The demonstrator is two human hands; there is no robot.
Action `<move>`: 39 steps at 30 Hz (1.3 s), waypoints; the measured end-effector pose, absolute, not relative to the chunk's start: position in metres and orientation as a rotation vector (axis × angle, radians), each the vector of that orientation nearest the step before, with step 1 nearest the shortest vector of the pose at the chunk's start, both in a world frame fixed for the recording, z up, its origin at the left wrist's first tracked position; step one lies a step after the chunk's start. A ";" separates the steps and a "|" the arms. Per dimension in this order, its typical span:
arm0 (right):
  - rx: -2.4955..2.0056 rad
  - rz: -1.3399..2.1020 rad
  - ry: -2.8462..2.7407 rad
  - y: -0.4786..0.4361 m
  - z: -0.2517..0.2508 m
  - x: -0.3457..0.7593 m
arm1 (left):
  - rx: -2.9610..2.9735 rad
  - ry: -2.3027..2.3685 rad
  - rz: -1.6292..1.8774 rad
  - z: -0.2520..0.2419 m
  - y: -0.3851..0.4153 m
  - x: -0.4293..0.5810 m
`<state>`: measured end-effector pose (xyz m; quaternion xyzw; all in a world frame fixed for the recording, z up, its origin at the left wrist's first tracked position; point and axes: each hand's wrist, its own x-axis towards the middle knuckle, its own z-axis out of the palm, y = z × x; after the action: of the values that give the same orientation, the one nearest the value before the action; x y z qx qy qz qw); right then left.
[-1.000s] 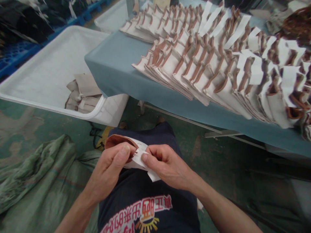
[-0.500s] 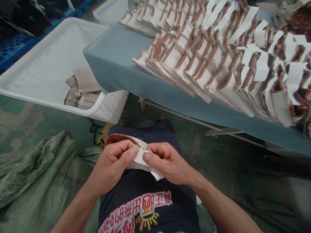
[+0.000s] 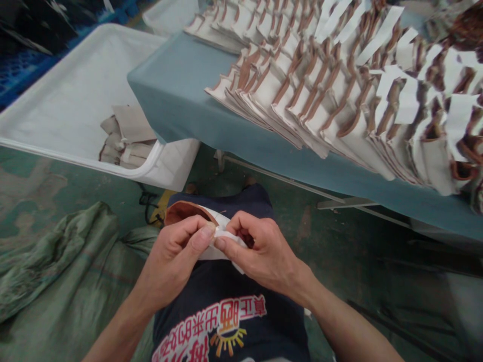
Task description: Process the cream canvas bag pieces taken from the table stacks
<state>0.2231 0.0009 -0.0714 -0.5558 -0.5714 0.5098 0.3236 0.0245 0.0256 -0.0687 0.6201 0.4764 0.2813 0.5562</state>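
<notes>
Over my lap I hold a curved piece, brown on one face and white on the other; it resembles a shoe upper. My left hand is closed, its thumb and forefinger pinching the piece near its middle. Close against it, my right hand pinches a white strip at the piece's right part. The thumbs are a short way apart. Part of the strip sticks out below the right thumb. My fingers hide much of the piece's underside, and how the strip joins it cannot be made out.
A table with a blue-grey cover stands ahead, bearing rows of similar off-white pieces with brown edges, several with white strips. A white bin at left contains bundled pieces. Green sacking lies on the floor at left.
My right hand has moved slightly left and rolled over, its thumb nearer my left fingers. The white strip is more bunched and less of it shows. My left hand stays nearly still.
</notes>
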 end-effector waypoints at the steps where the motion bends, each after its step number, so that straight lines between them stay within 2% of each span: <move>1: -1.452 1.357 -1.480 0.000 -0.071 0.222 | 1.471 1.121 0.665 -0.069 0.026 0.024; 10: -1.414 1.489 -1.394 -0.003 -0.074 0.223 | 1.439 1.072 0.581 -0.066 0.026 0.019; 18: -1.303 1.943 -1.049 0.003 -0.079 0.226 | 1.520 1.081 0.495 -0.071 0.018 0.017; 22: -1.303 1.968 -1.002 0.005 -0.082 0.227 | 1.557 1.070 0.486 -0.076 0.017 0.020; 32: -1.317 1.877 -1.051 -0.005 -0.061 0.230 | 1.891 1.070 0.735 -0.085 0.007 0.026; 39: -1.195 2.034 -0.801 -0.004 -0.073 0.229 | 2.173 1.115 0.852 -0.094 0.009 0.031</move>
<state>0.2293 -0.0041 -0.0727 -0.4547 -0.3046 0.7736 0.3194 0.0308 0.0090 -0.0939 0.8080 0.4146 0.3166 0.2740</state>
